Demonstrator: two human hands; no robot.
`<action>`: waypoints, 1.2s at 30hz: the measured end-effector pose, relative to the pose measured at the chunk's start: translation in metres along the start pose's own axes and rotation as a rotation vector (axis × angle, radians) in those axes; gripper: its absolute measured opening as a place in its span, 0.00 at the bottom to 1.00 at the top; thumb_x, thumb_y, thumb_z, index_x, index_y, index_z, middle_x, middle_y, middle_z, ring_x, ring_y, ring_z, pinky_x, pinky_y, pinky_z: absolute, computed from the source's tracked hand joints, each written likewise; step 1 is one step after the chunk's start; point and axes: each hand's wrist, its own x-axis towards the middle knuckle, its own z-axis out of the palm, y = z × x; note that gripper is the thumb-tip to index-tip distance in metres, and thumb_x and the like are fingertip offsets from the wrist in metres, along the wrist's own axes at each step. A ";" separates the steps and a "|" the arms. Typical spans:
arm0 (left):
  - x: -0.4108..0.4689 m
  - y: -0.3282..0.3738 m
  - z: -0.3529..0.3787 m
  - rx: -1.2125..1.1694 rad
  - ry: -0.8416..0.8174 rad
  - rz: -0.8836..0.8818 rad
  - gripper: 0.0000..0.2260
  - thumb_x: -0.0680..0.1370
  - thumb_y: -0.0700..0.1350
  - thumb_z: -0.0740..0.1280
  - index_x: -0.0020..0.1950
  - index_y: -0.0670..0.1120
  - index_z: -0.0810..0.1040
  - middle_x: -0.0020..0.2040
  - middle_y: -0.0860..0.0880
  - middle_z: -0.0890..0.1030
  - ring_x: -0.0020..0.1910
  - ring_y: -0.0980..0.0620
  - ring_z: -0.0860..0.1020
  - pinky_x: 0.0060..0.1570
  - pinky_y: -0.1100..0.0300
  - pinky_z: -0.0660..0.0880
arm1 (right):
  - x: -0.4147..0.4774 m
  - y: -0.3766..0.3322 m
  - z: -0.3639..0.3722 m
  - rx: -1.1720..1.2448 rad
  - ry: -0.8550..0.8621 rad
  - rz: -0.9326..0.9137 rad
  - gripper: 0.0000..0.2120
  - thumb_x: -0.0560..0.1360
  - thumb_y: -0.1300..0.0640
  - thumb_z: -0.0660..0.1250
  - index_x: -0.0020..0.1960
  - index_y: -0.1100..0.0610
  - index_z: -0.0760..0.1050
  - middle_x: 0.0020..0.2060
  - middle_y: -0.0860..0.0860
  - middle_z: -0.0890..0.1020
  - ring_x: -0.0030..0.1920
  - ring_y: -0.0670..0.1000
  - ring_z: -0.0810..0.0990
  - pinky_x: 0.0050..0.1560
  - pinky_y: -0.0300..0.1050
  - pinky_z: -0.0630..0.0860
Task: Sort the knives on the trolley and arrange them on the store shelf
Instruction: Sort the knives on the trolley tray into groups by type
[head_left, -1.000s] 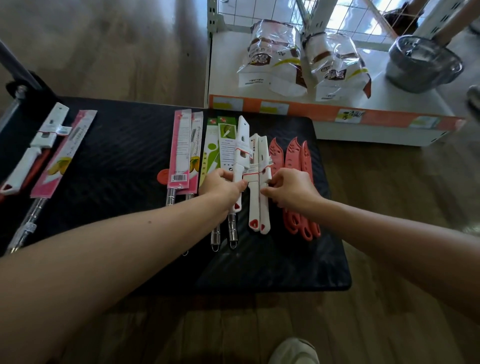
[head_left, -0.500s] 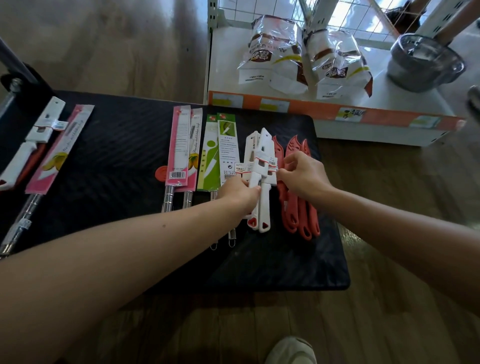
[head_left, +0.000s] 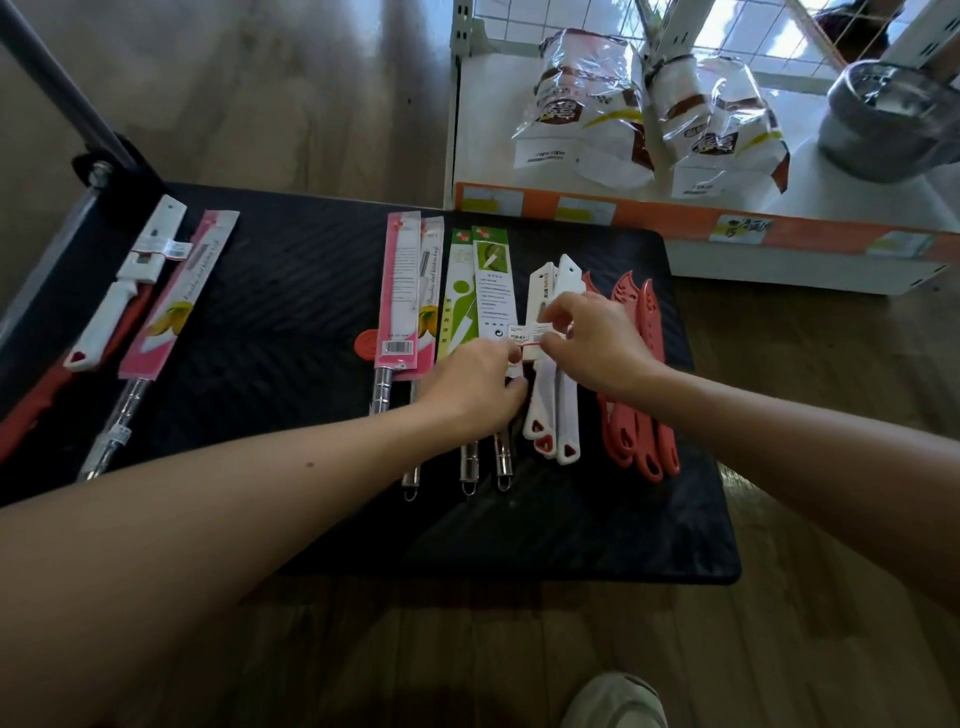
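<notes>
Left hand (head_left: 478, 389), right hand (head_left: 597, 348) hold three white knives (head_left: 565, 415); three red knives (head_left: 650, 312).

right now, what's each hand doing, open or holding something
Left hand: closed grip on the white knives, at the bundle's left side.
Right hand: pinching the paper tag wrapped round the same white knives.

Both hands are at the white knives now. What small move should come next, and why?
Probably push the white knives flush together: the left hand and right hand hold them, yet their ends lie uneven, unlike the neat green-packaged knives beside them.
</notes>
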 end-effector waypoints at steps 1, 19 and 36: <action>-0.002 -0.008 -0.005 0.031 0.023 0.006 0.15 0.79 0.49 0.61 0.65 0.48 0.71 0.60 0.48 0.75 0.58 0.48 0.74 0.54 0.51 0.75 | 0.001 -0.008 0.002 -0.029 -0.022 -0.046 0.14 0.76 0.57 0.63 0.60 0.58 0.73 0.55 0.53 0.76 0.53 0.49 0.73 0.52 0.41 0.69; -0.007 -0.091 -0.044 0.649 -0.370 0.023 0.39 0.75 0.67 0.51 0.75 0.51 0.33 0.75 0.52 0.33 0.75 0.53 0.35 0.73 0.47 0.46 | -0.002 -0.062 0.060 -0.544 -0.452 -0.322 0.46 0.74 0.42 0.64 0.76 0.59 0.40 0.77 0.55 0.44 0.75 0.57 0.36 0.73 0.54 0.37; -0.008 -0.109 -0.056 0.615 -0.433 -0.035 0.40 0.74 0.68 0.49 0.74 0.50 0.31 0.75 0.53 0.31 0.74 0.55 0.34 0.73 0.46 0.42 | 0.010 -0.079 0.072 -0.467 -0.471 -0.368 0.45 0.73 0.46 0.68 0.77 0.58 0.43 0.76 0.58 0.45 0.74 0.59 0.31 0.72 0.57 0.34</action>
